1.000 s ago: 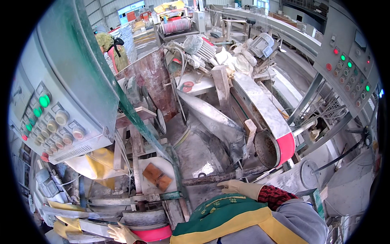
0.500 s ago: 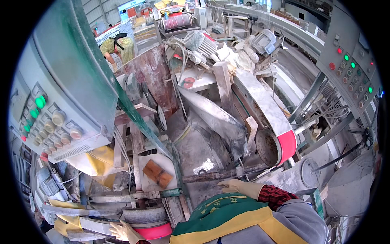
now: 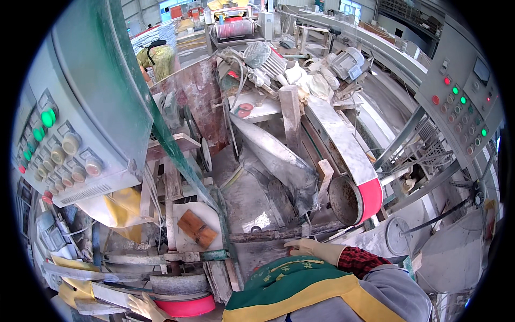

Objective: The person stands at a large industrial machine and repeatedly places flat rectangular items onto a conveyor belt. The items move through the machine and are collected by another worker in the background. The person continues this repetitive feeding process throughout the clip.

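My left hand, in a pale glove, rests at the lower left on a light strip of belt, beside the red band wrapped round a drum. Its fingers are stretched and slightly apart, holding nothing that shows. My right hand, also gloved, with a red checked cuff, is in front of my green and yellow apron. Its fingers point left, loosely apart, and nothing shows in them. Ahead of it runs a dusty horizontal bar.
Control boxes with lit buttons stand at left and right. A belt machine with a red-banded roller reaches toward me. A brown wood block lies on a pale board. Motors and another person are farther back.
The view has shifted slightly. My left hand has moved a little left, away from the red band. My right hand stays by the apron. The far person has moved slightly.
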Demonstrator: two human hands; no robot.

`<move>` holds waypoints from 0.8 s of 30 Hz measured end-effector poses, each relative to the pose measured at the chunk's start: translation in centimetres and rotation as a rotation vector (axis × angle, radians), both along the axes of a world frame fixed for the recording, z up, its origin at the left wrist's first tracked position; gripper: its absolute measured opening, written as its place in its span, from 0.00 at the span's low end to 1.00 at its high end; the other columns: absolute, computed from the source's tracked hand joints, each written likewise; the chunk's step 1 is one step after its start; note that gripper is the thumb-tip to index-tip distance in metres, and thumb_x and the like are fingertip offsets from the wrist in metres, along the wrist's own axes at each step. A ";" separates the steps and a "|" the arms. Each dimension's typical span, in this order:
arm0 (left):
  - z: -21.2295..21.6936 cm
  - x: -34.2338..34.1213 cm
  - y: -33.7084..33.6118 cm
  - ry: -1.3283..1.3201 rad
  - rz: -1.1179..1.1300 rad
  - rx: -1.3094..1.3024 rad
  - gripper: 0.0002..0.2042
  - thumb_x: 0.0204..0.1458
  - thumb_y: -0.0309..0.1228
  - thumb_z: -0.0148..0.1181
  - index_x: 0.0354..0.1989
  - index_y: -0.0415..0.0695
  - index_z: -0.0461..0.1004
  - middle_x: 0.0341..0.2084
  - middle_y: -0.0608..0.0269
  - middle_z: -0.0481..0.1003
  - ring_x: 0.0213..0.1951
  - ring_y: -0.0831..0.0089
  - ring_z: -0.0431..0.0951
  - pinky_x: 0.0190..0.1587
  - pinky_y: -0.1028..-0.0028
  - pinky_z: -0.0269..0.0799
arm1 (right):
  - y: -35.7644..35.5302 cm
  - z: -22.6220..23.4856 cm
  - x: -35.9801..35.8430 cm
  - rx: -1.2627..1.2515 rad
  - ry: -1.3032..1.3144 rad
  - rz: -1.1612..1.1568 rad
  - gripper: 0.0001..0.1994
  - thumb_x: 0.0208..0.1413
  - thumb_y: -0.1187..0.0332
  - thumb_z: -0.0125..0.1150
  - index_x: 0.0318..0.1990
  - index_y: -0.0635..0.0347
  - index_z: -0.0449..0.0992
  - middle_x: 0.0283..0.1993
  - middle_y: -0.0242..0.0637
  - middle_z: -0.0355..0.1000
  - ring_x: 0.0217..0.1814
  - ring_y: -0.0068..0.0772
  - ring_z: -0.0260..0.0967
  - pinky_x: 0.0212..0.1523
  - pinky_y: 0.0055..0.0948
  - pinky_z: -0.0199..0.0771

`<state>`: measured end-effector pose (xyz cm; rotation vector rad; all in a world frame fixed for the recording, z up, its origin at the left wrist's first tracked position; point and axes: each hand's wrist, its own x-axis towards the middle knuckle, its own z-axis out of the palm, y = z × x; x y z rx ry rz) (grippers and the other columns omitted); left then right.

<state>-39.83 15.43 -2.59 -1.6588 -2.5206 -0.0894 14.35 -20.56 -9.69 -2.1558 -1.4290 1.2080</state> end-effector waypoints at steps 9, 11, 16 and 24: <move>-0.2 4.4 -5.1 -0.012 -0.108 0.128 0.30 0.50 0.39 0.55 0.62 0.49 0.55 0.60 0.51 0.57 0.62 0.49 0.53 0.64 0.56 0.47 | 1.5 -0.3 0.3 0.041 -0.002 -0.133 0.25 0.49 0.57 0.51 0.58 0.39 0.64 0.42 0.42 0.74 0.43 0.44 0.72 0.47 0.35 0.71; 1.7 9.0 -8.1 -0.097 -0.117 0.095 0.29 0.49 0.37 0.54 0.61 0.47 0.56 0.59 0.47 0.58 0.62 0.49 0.53 0.64 0.56 0.46 | 1.5 -1.3 0.4 0.075 -0.007 -0.149 0.25 0.49 0.58 0.52 0.58 0.40 0.65 0.37 0.43 0.74 0.39 0.43 0.72 0.44 0.33 0.71; 0.6 10.7 -14.0 -0.186 -0.523 0.161 0.34 0.38 0.20 0.56 0.60 0.43 0.57 0.59 0.36 0.53 0.63 0.44 0.49 0.65 0.53 0.42 | 3.0 -1.6 0.0 0.268 0.067 -0.185 0.26 0.48 0.59 0.54 0.59 0.40 0.65 0.33 0.43 0.73 0.33 0.41 0.71 0.41 0.31 0.71; 9.4 34.3 -16.9 -0.880 -1.329 -0.042 0.35 0.28 0.12 0.57 0.54 0.43 0.63 0.50 0.51 0.64 0.57 0.52 0.61 0.60 0.64 0.54 | 6.3 4.2 -1.0 0.329 1.293 -0.590 0.25 0.57 0.61 0.56 0.61 0.56 0.61 0.45 0.42 0.72 0.42 0.29 0.70 0.39 0.28 0.73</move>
